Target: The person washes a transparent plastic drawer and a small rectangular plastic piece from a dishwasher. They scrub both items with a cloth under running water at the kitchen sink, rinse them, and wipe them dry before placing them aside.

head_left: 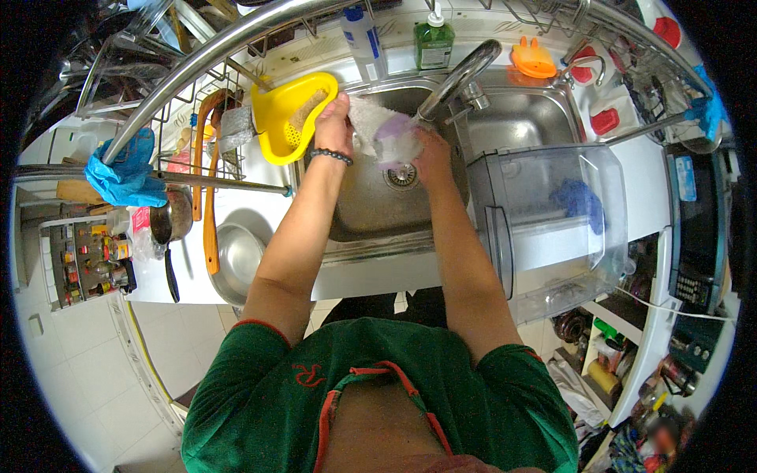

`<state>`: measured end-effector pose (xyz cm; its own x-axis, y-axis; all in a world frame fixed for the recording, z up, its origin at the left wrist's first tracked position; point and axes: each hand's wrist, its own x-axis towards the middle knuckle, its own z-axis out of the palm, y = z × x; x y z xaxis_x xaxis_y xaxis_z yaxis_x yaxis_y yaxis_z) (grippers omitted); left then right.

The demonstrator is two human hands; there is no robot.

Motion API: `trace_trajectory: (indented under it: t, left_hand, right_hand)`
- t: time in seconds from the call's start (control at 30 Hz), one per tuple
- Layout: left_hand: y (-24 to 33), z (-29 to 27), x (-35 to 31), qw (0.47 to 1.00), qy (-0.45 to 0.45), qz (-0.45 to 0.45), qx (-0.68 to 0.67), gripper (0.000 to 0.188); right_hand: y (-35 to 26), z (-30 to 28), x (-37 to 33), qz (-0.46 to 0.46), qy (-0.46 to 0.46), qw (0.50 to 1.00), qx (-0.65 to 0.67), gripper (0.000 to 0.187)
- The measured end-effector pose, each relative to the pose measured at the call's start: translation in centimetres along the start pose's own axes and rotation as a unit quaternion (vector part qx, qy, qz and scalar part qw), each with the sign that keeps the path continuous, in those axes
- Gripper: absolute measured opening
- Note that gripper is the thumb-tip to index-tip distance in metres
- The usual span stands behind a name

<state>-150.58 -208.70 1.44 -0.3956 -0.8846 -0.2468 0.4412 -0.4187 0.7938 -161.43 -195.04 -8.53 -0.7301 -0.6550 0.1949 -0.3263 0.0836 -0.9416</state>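
Note:
A fluffy white and purple cloth (pixel 378 130) stretches between my two hands over the left sink basin (pixel 359 225), below the tap (pixel 461 79). My left hand (pixel 334 122), with a dark beaded bracelet at the wrist, is closed on the cloth's left end. It overlaps the right edge of a yellow sink strainer basket (pixel 276 118), which has a tan scrubber (pixel 309 109) in it. At the cloth's right end is my right hand (pixel 433 158), its fingers closed on the purple part and partly hidden by it. The drain (pixel 401 176) shows just under the cloth.
A transparent plastic bin (pixel 544 236) with a blue cloth (pixel 579 203) sits over the right basin's front. Green soap (pixel 434 43) and a white bottle (pixel 364 47) stand behind the sink. A metal bowl (pixel 239 260) is at left. A steel rail (pixel 229 51) arches overhead.

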Motion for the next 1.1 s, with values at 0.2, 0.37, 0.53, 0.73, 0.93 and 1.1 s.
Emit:
trace_trajectory:
  t: [0.2, 0.37, 0.53, 0.73, 0.93, 1.1]
  left_hand:
    - [-6.5, -2.8, -2.3, 0.890, -0.097, 0.167, 0.412, 0.013]
    - [-9.1, -3.5, 0.0, 0.933, -0.127, -0.330, -0.066, 0.045]
    - [-15.0, -9.0, 4.3, 0.972, -0.059, -0.099, 0.205, 0.039]
    - [-6.7, 0.1, -0.6, 0.565, -0.205, 0.109, 0.792, 0.034]
    - [-5.2, 5.1, -3.7, 0.835, -0.076, -0.169, 0.519, 0.048]
    - [-8.1, -4.1, 1.1, 0.631, -0.293, 0.189, 0.693, 0.041]
  right_hand:
    - [-11.5, -0.6, 1.4, 0.290, -0.008, 0.914, 0.282, 0.034]
    - [-5.4, 5.8, 0.3, 0.138, 0.040, 0.985, 0.092, 0.039]
    - [-9.5, 4.3, 1.4, 0.182, 0.066, 0.980, -0.044, 0.033]
    - [-4.8, 5.9, 0.5, 0.079, 0.077, 0.994, -0.016, 0.029]
    - [4.5, 4.4, 4.3, 0.155, 0.107, 0.981, -0.052, 0.027]
    - [-8.2, 5.2, 0.9, 0.071, 0.040, 0.995, -0.061, 0.032]
